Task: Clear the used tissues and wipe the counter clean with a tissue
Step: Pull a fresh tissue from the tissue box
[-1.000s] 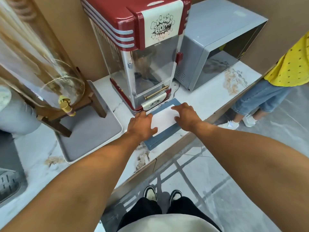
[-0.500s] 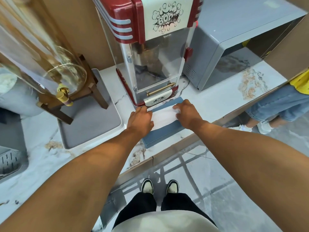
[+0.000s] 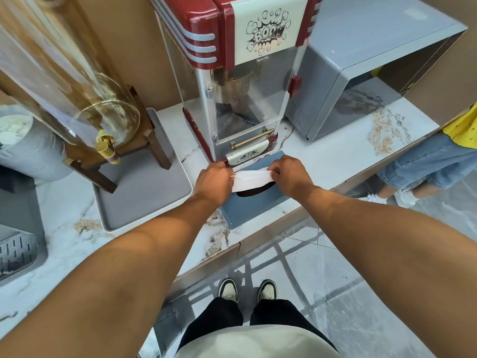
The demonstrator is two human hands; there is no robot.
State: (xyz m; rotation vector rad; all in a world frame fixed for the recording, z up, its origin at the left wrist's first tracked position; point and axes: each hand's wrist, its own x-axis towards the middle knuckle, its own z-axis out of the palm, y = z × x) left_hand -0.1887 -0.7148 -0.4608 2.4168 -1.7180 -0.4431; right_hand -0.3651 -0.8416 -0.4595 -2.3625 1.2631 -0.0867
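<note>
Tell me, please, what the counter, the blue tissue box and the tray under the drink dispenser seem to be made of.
Counter: polished marble or marble-look stone; white, grey veins, rusty patches, slight gloss. Blue tissue box: matte, possibly leatherette or plastic; unclear. Tray: pale rigid rim, probably plastic, with a dull grey mat-like inside.

Both arms reach forward, left hand [image 3: 213, 180] and right hand [image 3: 290, 174] apparently pinched shut (knuckles up).

Bright, even daylight; wide-angle edge distortion
</note>
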